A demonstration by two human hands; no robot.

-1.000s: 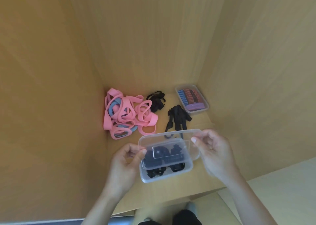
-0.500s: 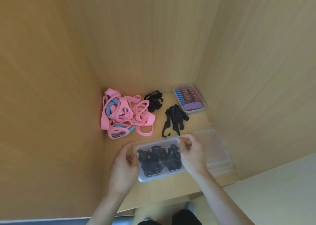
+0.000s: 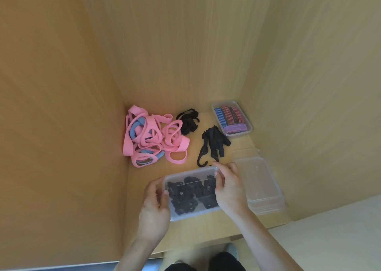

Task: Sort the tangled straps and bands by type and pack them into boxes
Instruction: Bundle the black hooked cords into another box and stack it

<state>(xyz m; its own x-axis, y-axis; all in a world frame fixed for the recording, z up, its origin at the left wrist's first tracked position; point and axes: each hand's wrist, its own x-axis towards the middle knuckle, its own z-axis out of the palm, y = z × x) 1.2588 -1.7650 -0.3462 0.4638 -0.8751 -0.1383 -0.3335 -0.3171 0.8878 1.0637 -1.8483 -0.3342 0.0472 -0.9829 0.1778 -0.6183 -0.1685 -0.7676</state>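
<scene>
Now lidded box [image 3: 191, 196] lies lower centre, long axis L-R; left hand [image 3: 153, 211] grips its L end, right hand [image 3: 228, 190] its R end.

Left hand [image 3: 153, 206] and right hand [image 3: 229, 188] grip opposite ends of lidded clear box [image 3: 185, 176] holding black straps [image 3: 191, 194]. Behind on counter [image 3: 206, 227]: pink-blue band tangle [image 3: 148, 134], hooked black straps [image 3: 214, 141], striped-cord box [image 3: 248, 130]. Empty boxes [image 3: 259, 180] stacked just right.

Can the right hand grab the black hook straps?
Probably yes, once it lets go: the right hand grips the box, and the hook straps lie just beyond it with nothing between.
</scene>
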